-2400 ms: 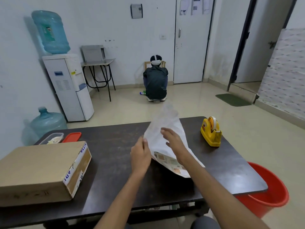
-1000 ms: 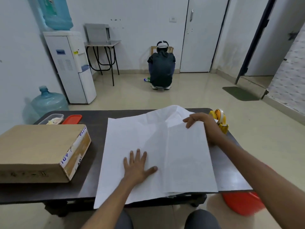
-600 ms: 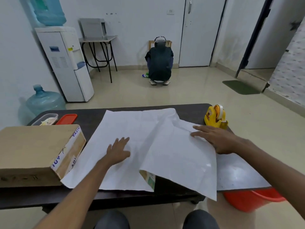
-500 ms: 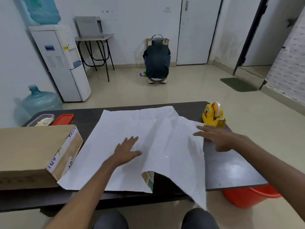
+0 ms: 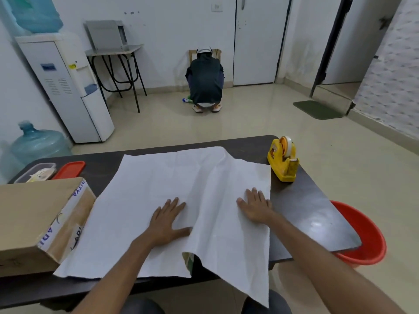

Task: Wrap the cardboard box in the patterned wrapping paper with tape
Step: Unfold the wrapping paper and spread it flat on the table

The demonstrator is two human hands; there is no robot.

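The wrapping paper (image 5: 158,189) lies spread on the dark table (image 5: 313,214) with its white back up; a bit of the printed side shows under a raised fold at the front edge. My left hand (image 5: 169,219) rests flat on the paper's middle, fingers spread. My right hand (image 5: 255,206) presses flat on the paper's right part, which hangs over the front edge. The cardboard box (image 5: 34,220) sits at the table's left, touching the paper's left edge. A yellow tape dispenser (image 5: 283,159) stands at the far right.
A clear food container (image 5: 36,173) and its red lid (image 5: 70,169) lie at the back left. A red bucket (image 5: 365,236) stands on the floor at the right. A person (image 5: 205,80) crouches by the far wall, and a water dispenser (image 5: 65,87) stands left.
Both hands unfolded the sheet and laid it flat on the table. My right hand slid back toward me along the paper's right part; my left hand shifted right to the centre.
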